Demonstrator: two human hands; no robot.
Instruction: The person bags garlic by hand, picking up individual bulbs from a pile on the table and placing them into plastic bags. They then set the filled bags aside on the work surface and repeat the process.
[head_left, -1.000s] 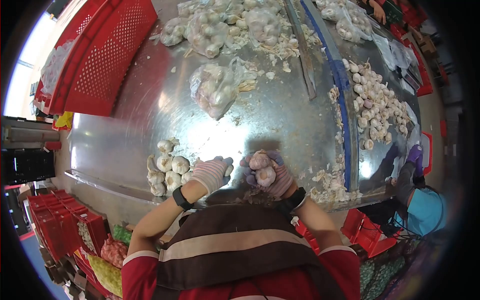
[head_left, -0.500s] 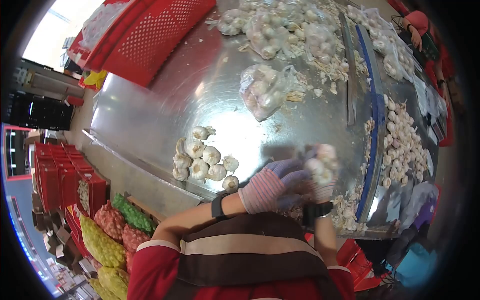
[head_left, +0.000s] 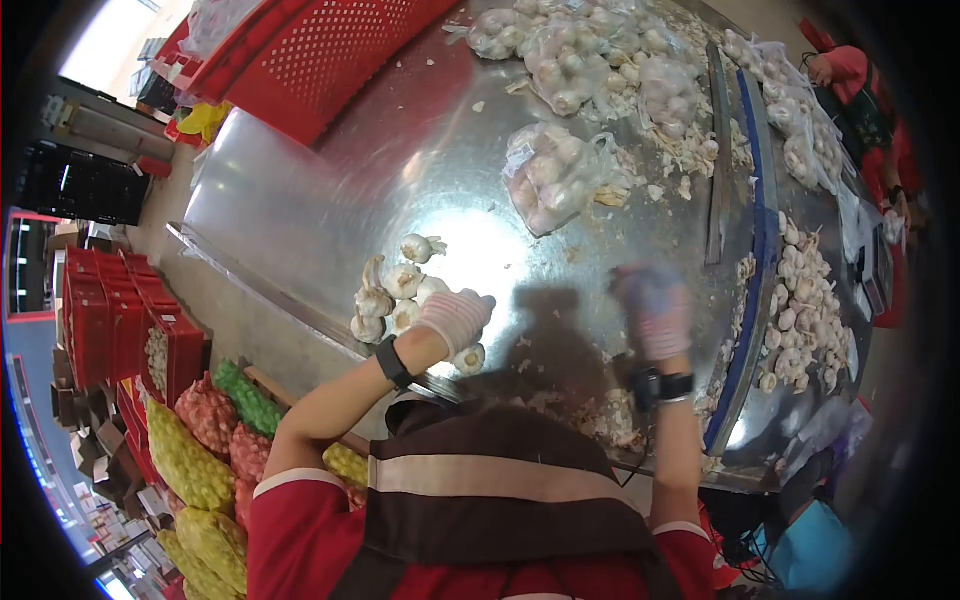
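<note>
My left hand [head_left: 456, 318], in a striped glove, is over the right part of a small pile of garlic bulbs [head_left: 404, 281] on the metal table [head_left: 260, 210]. Its fingers are curled closed; whatever they may hold is hidden. My right hand [head_left: 657, 308], gloved too, is raised over the table at the right and smeared by motion, so its fingers and any contents are unclear. Beyond the hands lies a clear plastic bag of garlic [head_left: 548, 180]. Loose skins [head_left: 612, 420] are scattered near the table's front edge.
A red perforated crate [head_left: 320, 65] stands at the back left. More bagged garlic [head_left: 570, 60] lies at the back. A blue-edged divider [head_left: 757, 230] runs along the right, with loose bulbs [head_left: 800, 300] beyond it. Another person [head_left: 850, 80] is at the far right. Net sacks [head_left: 190, 455] stand lower left.
My hands have moved apart: the left went left to the garlic pile, the right lifted away. The bulbs seen at my right hand before are no longer visible there. The view has shifted slightly.
</note>
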